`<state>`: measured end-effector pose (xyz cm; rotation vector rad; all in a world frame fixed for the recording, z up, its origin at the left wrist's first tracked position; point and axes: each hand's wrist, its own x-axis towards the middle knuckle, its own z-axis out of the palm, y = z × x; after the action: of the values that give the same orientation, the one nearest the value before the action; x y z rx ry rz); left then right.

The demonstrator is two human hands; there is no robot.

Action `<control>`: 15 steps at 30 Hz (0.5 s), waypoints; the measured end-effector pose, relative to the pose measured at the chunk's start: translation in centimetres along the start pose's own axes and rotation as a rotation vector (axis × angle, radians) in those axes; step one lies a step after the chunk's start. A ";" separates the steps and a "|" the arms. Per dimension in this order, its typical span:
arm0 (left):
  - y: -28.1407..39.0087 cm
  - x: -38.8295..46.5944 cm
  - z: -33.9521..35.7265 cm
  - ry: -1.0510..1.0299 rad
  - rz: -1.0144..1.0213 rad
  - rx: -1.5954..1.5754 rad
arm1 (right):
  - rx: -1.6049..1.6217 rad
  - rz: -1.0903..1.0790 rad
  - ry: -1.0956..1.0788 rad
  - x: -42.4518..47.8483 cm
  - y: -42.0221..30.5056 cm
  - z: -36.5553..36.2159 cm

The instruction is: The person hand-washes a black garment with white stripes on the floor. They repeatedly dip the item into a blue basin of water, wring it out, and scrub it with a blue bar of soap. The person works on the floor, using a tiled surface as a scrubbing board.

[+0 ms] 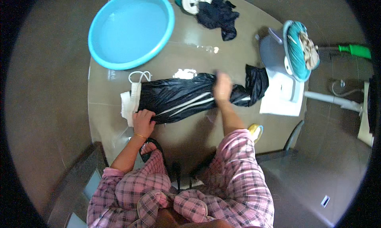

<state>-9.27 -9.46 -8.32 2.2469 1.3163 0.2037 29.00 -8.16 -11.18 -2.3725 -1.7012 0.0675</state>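
Note:
Black trousers (175, 94) with white side stripes and a white waistband lie across the wet tiled floor, with the far legs bunched at the right. My left hand (144, 122) rests at the waistband end, its fingers curled on the near edge of the black cloth. Over the middle of the trousers is my right hand (223, 86), blurred; whether it grips cloth or only touches it cannot be told. A white drawstring (140, 76) loops out above the waistband.
A large blue basin (131, 30) stands at the upper left. Dark and white clothes (217, 15) lie at the top. At the right are a bucket (272, 51), a tub of teal and beige cloth (299, 51), a white squat toilet (281, 94) and a yellow object (255, 132).

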 end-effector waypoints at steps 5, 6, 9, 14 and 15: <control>1.4 0.8 -0.1 -0.098 -0.049 0.149 | 0.249 -0.248 -0.030 -2.1 -4.8 -1.1; 1.6 1.2 -0.2 -0.160 -0.086 0.171 | 0.249 -0.292 -0.085 -2.3 -4.6 -1.7; 5.1 3.2 -1.6 -0.261 -0.097 0.243 | 0.273 -0.577 -0.266 -3.2 -5.2 -4.3; 9.3 3.9 2.9 -0.266 0.094 0.488 | 0.180 -0.736 -0.217 -7.8 -9.0 0.0; 8.6 4.3 3.8 -0.338 0.095 0.571 | 0.195 -0.785 -0.097 -7.4 -8.1 0.5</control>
<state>0.98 -10.51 -7.76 2.6512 1.1825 -0.5661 18.92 -12.60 -10.64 -1.4536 -2.4090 0.2049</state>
